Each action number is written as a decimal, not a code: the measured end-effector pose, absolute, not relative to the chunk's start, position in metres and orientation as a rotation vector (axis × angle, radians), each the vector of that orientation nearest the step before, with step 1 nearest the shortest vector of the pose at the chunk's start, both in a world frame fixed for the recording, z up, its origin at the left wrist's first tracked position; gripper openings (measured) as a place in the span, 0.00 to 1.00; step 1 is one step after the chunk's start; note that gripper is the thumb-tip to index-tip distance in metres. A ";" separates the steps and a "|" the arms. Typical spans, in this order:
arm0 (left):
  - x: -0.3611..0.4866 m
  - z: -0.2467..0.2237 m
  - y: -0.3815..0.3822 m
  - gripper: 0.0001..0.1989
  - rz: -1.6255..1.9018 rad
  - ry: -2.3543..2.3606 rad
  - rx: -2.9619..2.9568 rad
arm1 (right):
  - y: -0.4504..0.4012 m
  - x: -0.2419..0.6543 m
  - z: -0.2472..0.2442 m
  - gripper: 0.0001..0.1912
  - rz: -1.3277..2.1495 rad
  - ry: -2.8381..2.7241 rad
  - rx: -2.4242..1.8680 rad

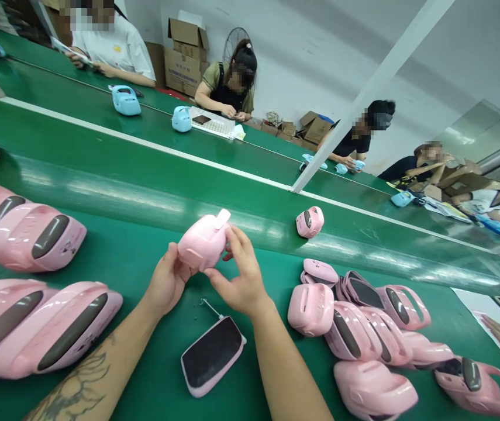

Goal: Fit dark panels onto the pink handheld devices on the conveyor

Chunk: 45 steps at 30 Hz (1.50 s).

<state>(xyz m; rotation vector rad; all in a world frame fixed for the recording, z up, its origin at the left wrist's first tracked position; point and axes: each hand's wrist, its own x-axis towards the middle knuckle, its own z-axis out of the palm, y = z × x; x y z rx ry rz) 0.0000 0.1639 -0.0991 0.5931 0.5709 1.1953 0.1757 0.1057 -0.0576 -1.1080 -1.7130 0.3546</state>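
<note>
Shell of pink plastic [203, 241] was held above the green conveyor counter [144, 234] between the person's two hands, with a small pale flap [222, 218] standing out at its far right corner. The left hand [167, 280] was cupped against the shell's left side, its fingers [174, 256] curled closed on the plastic. The right hand [236, 272] was placed on the right side, its fingers [234, 238] slightly spread and their tips pressed on the surface. A dark tattoo [74, 386] was shown on the left forearm.

Just near of the hands, a pink case with a black panel [213, 354] was laid on the belt, with a thin metal wire [206, 305] just beside it. Large pink housings with dark panels [34, 237] were lined up to the left, and a heap of similar pink housings [310, 310] was gathered to the right. A single small pink housing [310, 222] lay farther off.

Across a further green belt, co-workers [231, 82] were seated among pale blue housings [126, 100]. Cardboard cartons [186, 58] were stacked beyond them. Markings on the pink housings and cartons were too small to be read.
</note>
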 end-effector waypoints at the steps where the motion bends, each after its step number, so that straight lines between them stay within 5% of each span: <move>1: -0.001 -0.100 0.163 0.28 1.264 0.605 0.643 | 0.105 0.177 -0.057 0.50 0.416 -1.660 -1.112; 9: -0.010 -0.087 0.159 0.30 1.352 0.666 1.044 | 0.108 0.184 -0.067 0.47 0.759 -1.265 -1.071; 13: -0.005 -0.088 0.155 0.49 1.194 0.650 1.062 | 0.109 0.193 -0.063 0.39 0.774 -1.300 -1.165; 20: -0.002 -0.102 0.151 0.39 1.062 0.632 1.034 | 0.105 0.201 -0.058 0.56 0.872 -1.435 -1.310; 25: 0.000 -0.086 0.147 0.53 0.942 0.525 0.999 | 0.107 0.206 -0.059 0.62 0.851 -1.425 -1.370; 38: 0.006 -0.079 0.142 0.51 1.066 0.598 1.020 | 0.112 0.205 -0.083 0.61 0.821 -1.451 -1.113; 45: 0.012 -0.074 0.141 0.59 1.130 0.649 0.915 | 0.113 0.200 -0.086 0.63 0.804 -1.431 -1.141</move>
